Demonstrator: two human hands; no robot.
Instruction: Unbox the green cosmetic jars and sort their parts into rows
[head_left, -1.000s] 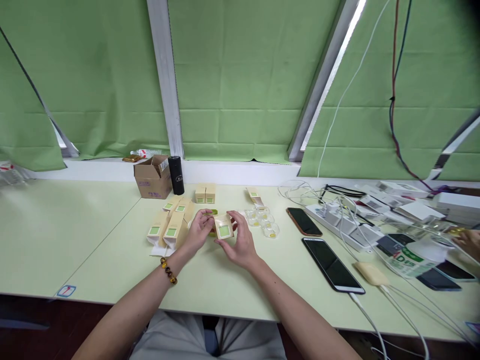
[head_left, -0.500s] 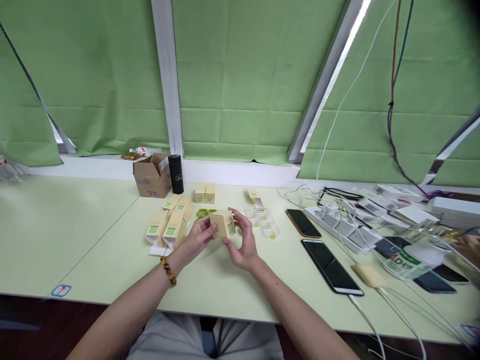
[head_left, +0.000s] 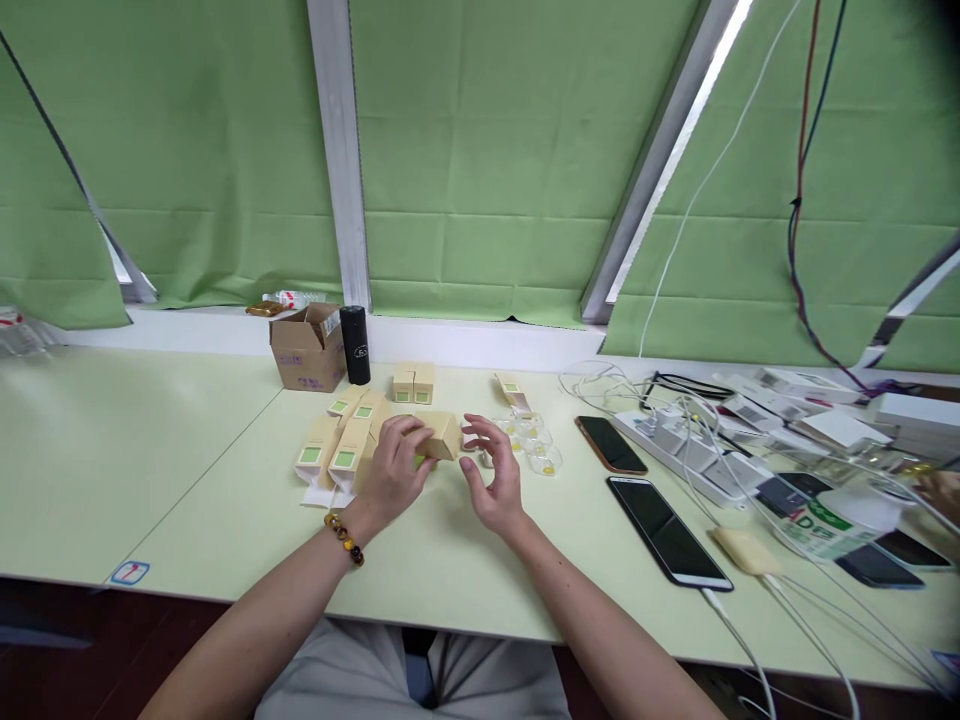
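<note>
Here, your left hand (head_left: 396,468) pinches a small beige box (head_left: 444,436), your spread right hand (head_left: 495,482) just beside it.

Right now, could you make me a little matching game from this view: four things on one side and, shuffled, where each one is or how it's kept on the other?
1. Black flask
2. Beaded bracelet
3. White-edged phone
4. Small tan box

A. White cable at its near end
B. Held by the left hand
C. Beside the open brown carton
D. Worn around a wrist

Right pairs: 1-C, 2-D, 3-A, 4-B
</note>
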